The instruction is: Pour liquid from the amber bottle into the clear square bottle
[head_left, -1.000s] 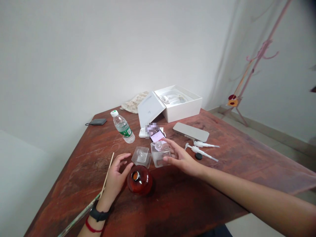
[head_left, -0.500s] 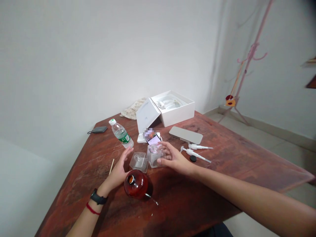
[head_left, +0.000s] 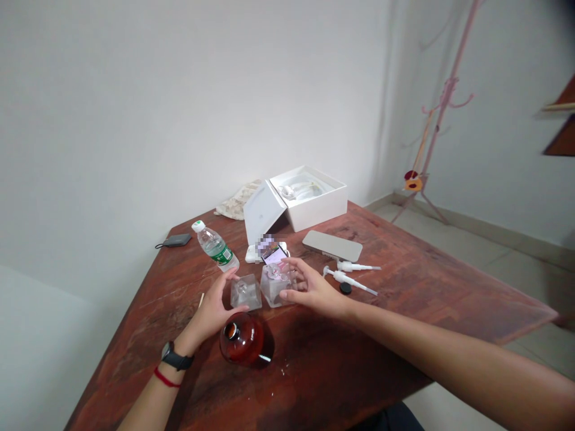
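Observation:
Two clear square bottles stand side by side on the dark red-brown wooden table (head_left: 341, 341). My left hand (head_left: 213, 308) curves around the near left side of the left clear square bottle (head_left: 247, 293), thumb in front and fingers apart; contact is hard to make out. The right clear square bottle (head_left: 273, 290) is between the thumb and fingers of my right hand (head_left: 314, 290), which hides its right side. Just in front of my left hand stands a round amber bottle (head_left: 245, 344) with an uncovered mouth.
Behind the hands are a water bottle (head_left: 218, 248), a phone (head_left: 274, 256) and an open white box (head_left: 317, 206). To the right lie a light flat case (head_left: 332, 245), two white pump heads (head_left: 350, 279) and a black cap (head_left: 345, 288). A grey pouch (head_left: 177, 240) sits far left.
My left hand has moved in closer to the left clear bottle, its thumb now in front of it. My right hand stays at the right bottle. The view has shifted slightly.

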Demonstrator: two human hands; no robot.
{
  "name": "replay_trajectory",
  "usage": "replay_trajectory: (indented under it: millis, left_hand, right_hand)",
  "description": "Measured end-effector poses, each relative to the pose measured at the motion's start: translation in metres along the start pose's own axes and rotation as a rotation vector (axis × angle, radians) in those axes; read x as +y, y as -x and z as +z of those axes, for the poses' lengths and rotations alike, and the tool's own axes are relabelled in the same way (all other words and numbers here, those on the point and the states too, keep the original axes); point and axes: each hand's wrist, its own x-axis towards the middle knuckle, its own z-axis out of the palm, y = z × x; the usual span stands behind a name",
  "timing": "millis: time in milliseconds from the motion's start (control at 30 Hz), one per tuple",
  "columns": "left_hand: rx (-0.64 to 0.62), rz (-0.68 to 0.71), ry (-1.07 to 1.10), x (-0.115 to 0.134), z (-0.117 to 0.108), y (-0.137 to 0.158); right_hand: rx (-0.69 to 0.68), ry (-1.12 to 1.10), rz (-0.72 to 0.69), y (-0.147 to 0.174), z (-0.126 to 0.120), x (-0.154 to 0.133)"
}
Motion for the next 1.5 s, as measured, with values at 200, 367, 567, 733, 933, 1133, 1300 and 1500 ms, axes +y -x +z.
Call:
replay_trajectory:
  millis: [200, 367, 567, 733, 933, 1133, 1300, 1500]
  left_hand:
    - [0.122, -0.024, 0.005, 0.007, -0.008, 0.001]
    - [0.225, -0.046, 0.023, 0.000, -0.006, 0.015]
    - [0.315, -0.019, 0.055, -0.002, -0.008, 0.029]
    - [0.295, 0.164, -0.046, 0.018, -0.009, 0.038]
    - [0.249, 0.266, -0.044, 0.021, 0.003, 0.041]
    - [0.104, 0.334, -0.103, 0.012, 0.010, 0.044]
    - [-0.007, 0.417, -0.164, 0.013, 0.013, 0.044]
    - [-0.012, 0.471, -0.200, 0.008, 0.012, 0.042]
  right_hand:
    - [-0.015, 0.019, -0.021, 0.000, -0.001, -0.002]
    - [-0.031, 0.136, -0.056, 0.002, -0.003, -0.002]
    - [0.031, 0.452, -0.099, 0.002, -0.008, -0.005]
    - [0.080, 0.551, -0.105, 0.001, -0.012, -0.003]
    - [0.131, 0.618, -0.079, 0.003, -0.015, 0.004]
    - [0.149, 0.605, -0.121, 0.006, -0.014, 0.003]
    - [0.144, 0.604, -0.038, 0.007, -0.013, 0.004]
    - [0.108, 0.582, -0.038, 0.010, -0.015, 0.012]
